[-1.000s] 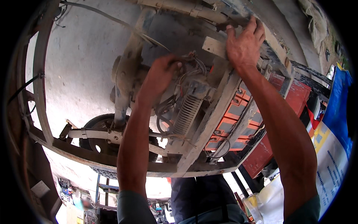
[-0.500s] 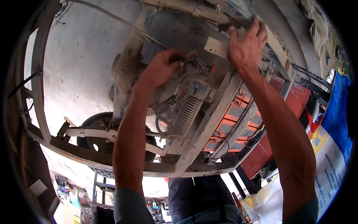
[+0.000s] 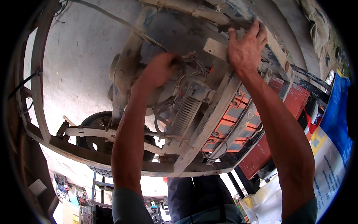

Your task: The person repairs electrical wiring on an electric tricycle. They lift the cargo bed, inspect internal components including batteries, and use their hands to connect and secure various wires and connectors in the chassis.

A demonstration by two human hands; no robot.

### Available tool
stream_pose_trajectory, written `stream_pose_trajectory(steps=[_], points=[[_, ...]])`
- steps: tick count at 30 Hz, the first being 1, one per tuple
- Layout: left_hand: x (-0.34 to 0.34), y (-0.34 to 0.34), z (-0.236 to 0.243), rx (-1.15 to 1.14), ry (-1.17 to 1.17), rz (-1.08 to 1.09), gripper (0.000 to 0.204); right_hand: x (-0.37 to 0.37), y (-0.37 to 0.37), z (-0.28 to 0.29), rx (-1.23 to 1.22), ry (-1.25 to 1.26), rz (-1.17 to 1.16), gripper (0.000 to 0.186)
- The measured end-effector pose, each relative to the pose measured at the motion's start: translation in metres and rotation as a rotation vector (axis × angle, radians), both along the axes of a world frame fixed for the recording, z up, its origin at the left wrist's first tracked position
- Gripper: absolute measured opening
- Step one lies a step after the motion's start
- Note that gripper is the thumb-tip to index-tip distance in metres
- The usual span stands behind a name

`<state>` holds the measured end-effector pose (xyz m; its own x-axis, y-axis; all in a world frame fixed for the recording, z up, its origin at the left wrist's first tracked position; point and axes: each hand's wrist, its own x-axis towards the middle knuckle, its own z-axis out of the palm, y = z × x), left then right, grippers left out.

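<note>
The wiring (image 3: 201,67) is exposed at the upper end of the finned unit (image 3: 186,112); its handling is judged unfinished, the strands being not yet enclosed. Orange batteries (image 3: 226,124) are already seated. The left hand (image 3: 158,70) is curled at the wiring; whether a wire is pinched cannot be told through blur. The right hand (image 3: 245,52) is laid, fingers spread, against the frame rail (image 3: 278,46).

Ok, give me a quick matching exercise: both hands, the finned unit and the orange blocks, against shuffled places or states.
1. Left hand
2. Finned unit
3. Right hand
4. Blocks

A. Directly left of the pale diagonal beam
B. Orange with grey panels
C. Fingers bent, close to the wires
D. At the upper-right frame rail, thumb apart from fingers

Pairs: 1-C, 2-A, 3-D, 4-B
</note>
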<state>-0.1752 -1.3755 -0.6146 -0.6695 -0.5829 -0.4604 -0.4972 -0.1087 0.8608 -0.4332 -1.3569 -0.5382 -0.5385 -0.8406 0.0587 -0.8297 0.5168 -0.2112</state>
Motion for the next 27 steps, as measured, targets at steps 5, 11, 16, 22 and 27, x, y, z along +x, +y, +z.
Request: stream_pose_trajectory(steps=[5,11,16,22,27], points=[[0.001,0.001,0.010,-0.112,-0.025,0.017,0.028,-0.001,0.000,-0.002,0.014,0.008,-0.006,0.078],[0.004,0.003,0.017,-0.100,0.002,0.075,0.023,-0.002,0.000,-0.001,0.015,0.005,-0.003,0.079],[0.003,0.006,0.016,0.042,0.126,0.235,0.021,-0.004,0.002,-0.005,-0.001,0.012,-0.002,0.080],[0.040,0.035,-0.025,0.543,-0.067,0.422,0.025,0.000,-0.001,-0.002,0.004,-0.006,-0.006,0.080],[0.027,0.064,-0.026,0.892,0.068,0.532,0.028,-0.005,0.001,-0.006,-0.004,0.017,0.001,0.080]])
